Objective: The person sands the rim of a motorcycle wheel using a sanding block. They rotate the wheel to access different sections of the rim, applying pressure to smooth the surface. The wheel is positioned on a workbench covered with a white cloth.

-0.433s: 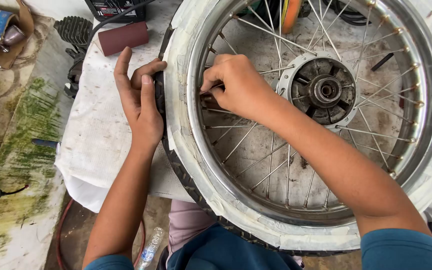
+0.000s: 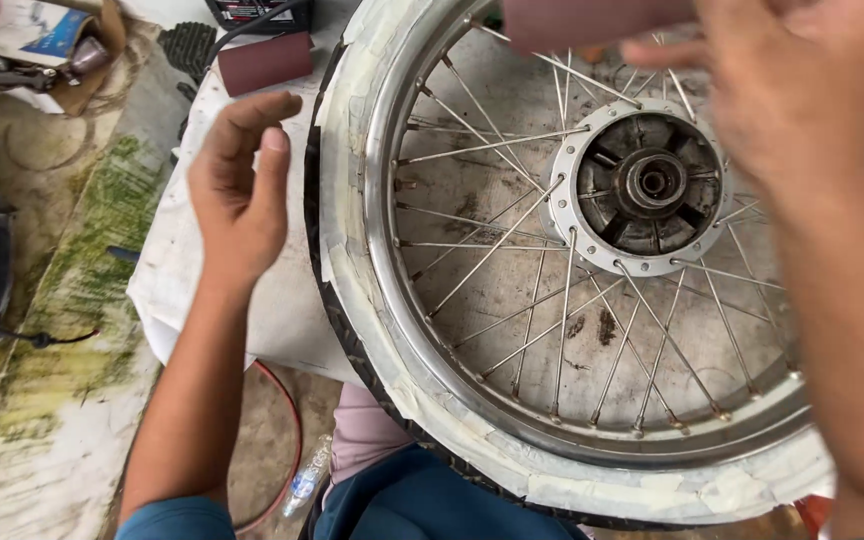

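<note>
1. Left hand [image 2: 240, 195] hovers open at nine o'clock, its grip loose, just beside the spoked wheel [image 2: 432, 230].
2. Right hand [image 2: 792, 90], blurred at one o'clock, grips a brownish roll [image 2: 582, 22].
3. Wheel lies flat on the cloth-covered table [image 2: 202, 290].

A spoked wheel [image 2: 592, 300] lies flat on the worktop [image 2: 242, 300], its black tyre wrapped all round in pale masking tape and its metal rim bare. Thin steel spokes run from the rim to a grey hub [image 2: 649, 185] right of centre. The tape is patchy and wrinkled.
</note>
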